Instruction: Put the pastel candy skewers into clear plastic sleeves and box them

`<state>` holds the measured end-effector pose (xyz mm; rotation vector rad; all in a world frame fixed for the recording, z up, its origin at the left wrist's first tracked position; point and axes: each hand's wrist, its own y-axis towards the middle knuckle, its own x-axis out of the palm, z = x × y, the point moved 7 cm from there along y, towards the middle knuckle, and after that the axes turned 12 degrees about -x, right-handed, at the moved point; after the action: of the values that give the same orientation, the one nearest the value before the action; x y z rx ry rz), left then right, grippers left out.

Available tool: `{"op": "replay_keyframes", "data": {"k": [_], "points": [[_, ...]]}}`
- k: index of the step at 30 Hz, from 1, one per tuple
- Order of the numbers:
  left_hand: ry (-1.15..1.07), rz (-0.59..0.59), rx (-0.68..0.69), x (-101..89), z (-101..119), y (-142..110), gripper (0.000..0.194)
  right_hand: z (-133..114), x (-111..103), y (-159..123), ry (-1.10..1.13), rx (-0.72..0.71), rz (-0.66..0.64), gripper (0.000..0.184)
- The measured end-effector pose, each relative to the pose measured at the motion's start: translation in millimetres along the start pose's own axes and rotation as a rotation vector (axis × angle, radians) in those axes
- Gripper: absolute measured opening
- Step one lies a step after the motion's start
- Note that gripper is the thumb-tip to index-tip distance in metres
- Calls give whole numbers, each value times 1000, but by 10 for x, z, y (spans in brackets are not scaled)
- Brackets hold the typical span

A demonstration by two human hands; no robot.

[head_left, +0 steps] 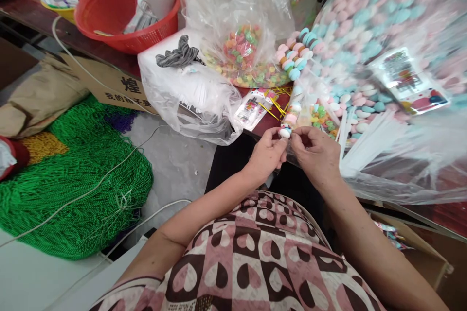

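In front of my body, both hands meet at the near end of a narrow clear sleeve holding stacked pink, white and blue candies. My left hand pinches that end between thumb and fingers, close to a white and blue candy. Just to its right, my right hand has its thumb and fingertips pressed together at the same end; exactly what they grip is too small to see. Beyond the sleeve lie more candies in stacked rows. Gold twist ties lie by a small printed packet.
A big clear bag of pastel candies fills the right, with white strips and a silver packet on it. Gummy rings lie in a bag behind. A red basket and green bead strings are left.
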<state>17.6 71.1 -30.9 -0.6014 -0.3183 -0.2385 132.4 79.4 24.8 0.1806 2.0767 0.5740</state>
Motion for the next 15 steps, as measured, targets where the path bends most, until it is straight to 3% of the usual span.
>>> {"op": "replay_keyframes", "data": {"k": [6,15], "points": [[7,12,17,-22,20,22,23,9,32,-10,99,68,-41,11],[90,112,43,-68,38,68,14,-31,0,-78,99,-29,-9,9]]}}
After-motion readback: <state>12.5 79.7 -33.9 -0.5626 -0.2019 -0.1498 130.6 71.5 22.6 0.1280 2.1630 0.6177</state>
